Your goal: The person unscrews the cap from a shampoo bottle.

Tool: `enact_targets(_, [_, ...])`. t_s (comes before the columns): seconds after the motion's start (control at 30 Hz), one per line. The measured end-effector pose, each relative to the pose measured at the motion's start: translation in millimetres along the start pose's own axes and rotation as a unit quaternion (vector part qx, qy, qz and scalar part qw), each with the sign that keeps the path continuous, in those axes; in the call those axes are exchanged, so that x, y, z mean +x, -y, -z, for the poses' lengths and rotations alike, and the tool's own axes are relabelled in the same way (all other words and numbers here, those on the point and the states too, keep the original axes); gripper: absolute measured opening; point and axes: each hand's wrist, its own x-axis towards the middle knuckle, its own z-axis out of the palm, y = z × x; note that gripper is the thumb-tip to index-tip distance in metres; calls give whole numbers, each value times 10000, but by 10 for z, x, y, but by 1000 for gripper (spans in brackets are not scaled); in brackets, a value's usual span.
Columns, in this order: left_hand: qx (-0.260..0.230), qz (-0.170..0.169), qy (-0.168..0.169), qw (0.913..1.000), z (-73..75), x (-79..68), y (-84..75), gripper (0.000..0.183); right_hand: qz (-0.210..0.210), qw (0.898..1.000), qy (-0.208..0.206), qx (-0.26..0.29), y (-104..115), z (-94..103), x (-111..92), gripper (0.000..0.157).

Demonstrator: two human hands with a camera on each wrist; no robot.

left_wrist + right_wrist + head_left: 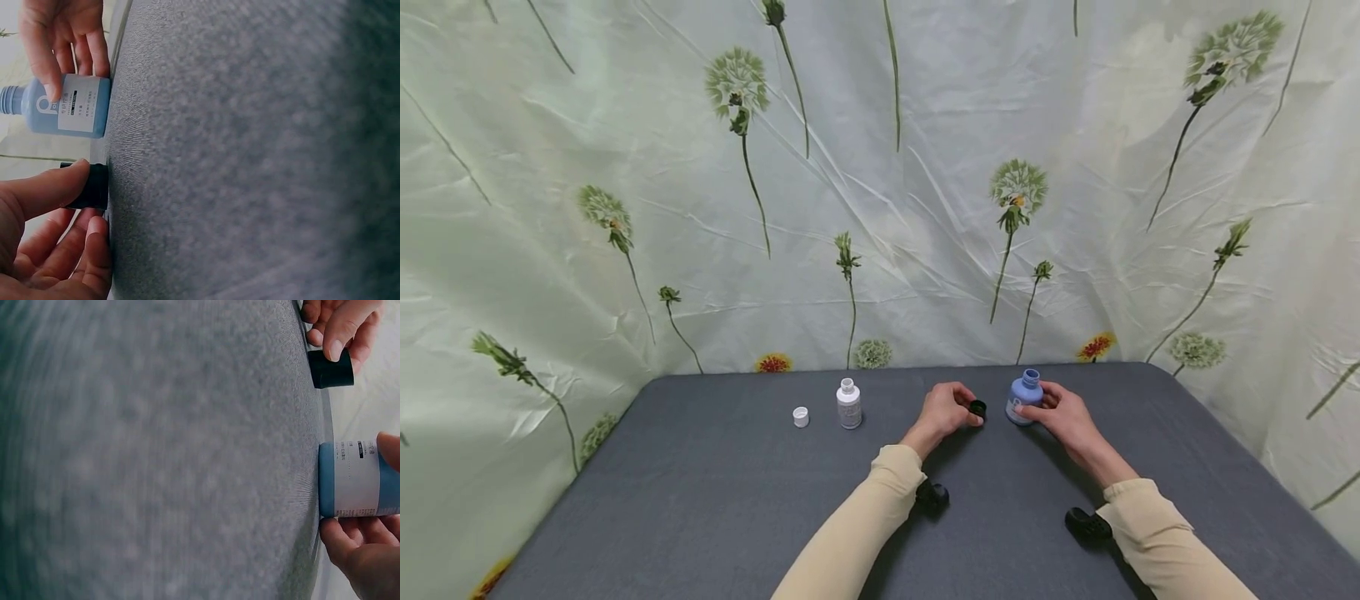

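A blue bottle [1024, 398] with a bare threaded neck and a pale label stands upright near the table's far edge. My right hand [1067, 421] holds it from the right, thumb across its front and fingers behind. To the left, my left hand [945, 412] pinches a dark cap [977, 408] between thumb and fingers. In the left wrist view the dark cap [89, 185] sits at the table surface, apart from the blue bottle [67, 106]. The right wrist view shows the same cap [331, 369] under the left thumb, while the bottle's top runs out of frame.
Left of my hands, a white bottle [849, 404] with an uncovered neck stands on the grey table [722, 500]. Beside it lies a small white cap [801, 417]. Behind the far edge hangs a flower-printed cloth [910, 208]. Black wrist devices [1086, 527] sit under both forearms.
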Motion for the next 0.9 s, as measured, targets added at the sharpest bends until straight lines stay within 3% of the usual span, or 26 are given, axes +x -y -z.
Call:
enact_targets(0.47, [6, 14, -73, 10000, 2, -29, 24, 30, -176, 9996, 115, -178, 4, 10, -12, 73])
enact_targets(0.9, [-560, 32, 147, 9983, 146, -77, 94, 33, -193, 9998, -62, 8, 40, 62, -179, 80])
